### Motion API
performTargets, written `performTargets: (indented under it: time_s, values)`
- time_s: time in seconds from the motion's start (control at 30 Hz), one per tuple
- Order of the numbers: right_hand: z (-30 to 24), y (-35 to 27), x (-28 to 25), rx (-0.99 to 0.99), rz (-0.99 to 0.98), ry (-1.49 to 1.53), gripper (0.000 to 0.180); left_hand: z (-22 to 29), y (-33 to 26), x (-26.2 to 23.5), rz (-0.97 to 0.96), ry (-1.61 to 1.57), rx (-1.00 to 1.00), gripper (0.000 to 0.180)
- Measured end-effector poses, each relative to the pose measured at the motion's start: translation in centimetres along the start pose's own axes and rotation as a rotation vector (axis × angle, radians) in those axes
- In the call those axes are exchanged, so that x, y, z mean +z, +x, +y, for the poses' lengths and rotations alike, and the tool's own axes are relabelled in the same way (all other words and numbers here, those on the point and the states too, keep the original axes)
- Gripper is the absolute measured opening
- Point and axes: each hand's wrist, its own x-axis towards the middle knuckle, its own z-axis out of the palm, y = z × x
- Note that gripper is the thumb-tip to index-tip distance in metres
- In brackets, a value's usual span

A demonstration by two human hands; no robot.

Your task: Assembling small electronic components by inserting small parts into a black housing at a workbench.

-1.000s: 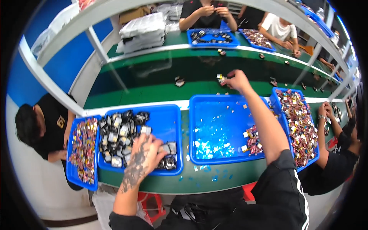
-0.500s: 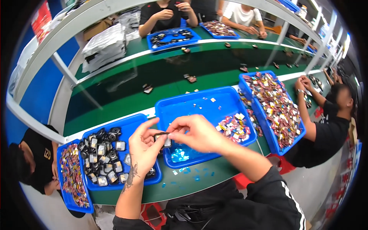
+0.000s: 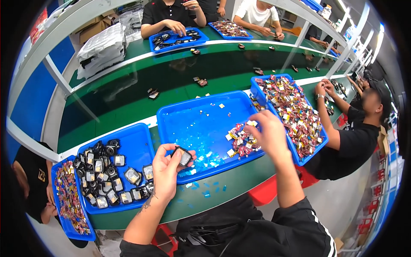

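A small square black watch case (image 3: 182, 156) with a grey face rests in my left hand (image 3: 166, 173), between thumb and fingers, above the near left edge of the middle blue tray (image 3: 201, 106). Over the right side of that tray, my right hand (image 3: 272, 136) hangs with curved, parted fingers. Just below its fingertips lies a pile of small reddish, yellow and white electronic parts (image 3: 243, 143). Blue film scraps (image 3: 199, 156) are scattered in the tray's near left part. To the left, another blue tray (image 3: 139, 143) holds many similar black watch cases (image 3: 102, 173).
A deep blue bin (image 3: 295, 118) heaped with small parts stands at the right. A narrow blue tray (image 3: 72, 195) of parts sits at the far left. Beyond is a green conveyor belt (image 3: 175, 88) with scattered pieces. Co-workers sit across the belt and at the right.
My right hand has left the watch case and moved right to the parts pile. My left hand keeps the case, its face now in sight. The whole view has shifted slightly.
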Motion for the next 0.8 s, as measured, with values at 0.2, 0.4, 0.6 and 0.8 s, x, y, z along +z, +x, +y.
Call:
performTargets:
  time_s: [0.2, 0.4, 0.6, 0.8]
  values:
    - [3.5, -2.7, 1.0, 0.190, -0.205, -0.056, 0.013, 0.5, -0.1, -0.2, -0.068, -0.063, -0.109, 0.026]
    - [-1.0, -1.4, -0.2, 0.060, -0.038, 0.212, 0.018, 1.1, -0.3, -0.6, -0.139, 0.492, 0.215, 0.033]
    - [-8.9, -0.8, -2.8, 0.002, -0.520, 0.716, 0.026, 1.7, -0.5, 0.8, -0.256, 0.582, 0.383, 0.026]
    - [-10.5, -0.6, -1.1, 0.214, -0.515, 1.102, 0.026, 0.8, -0.7, 0.1, -0.334, 0.390, 0.266, 0.014]
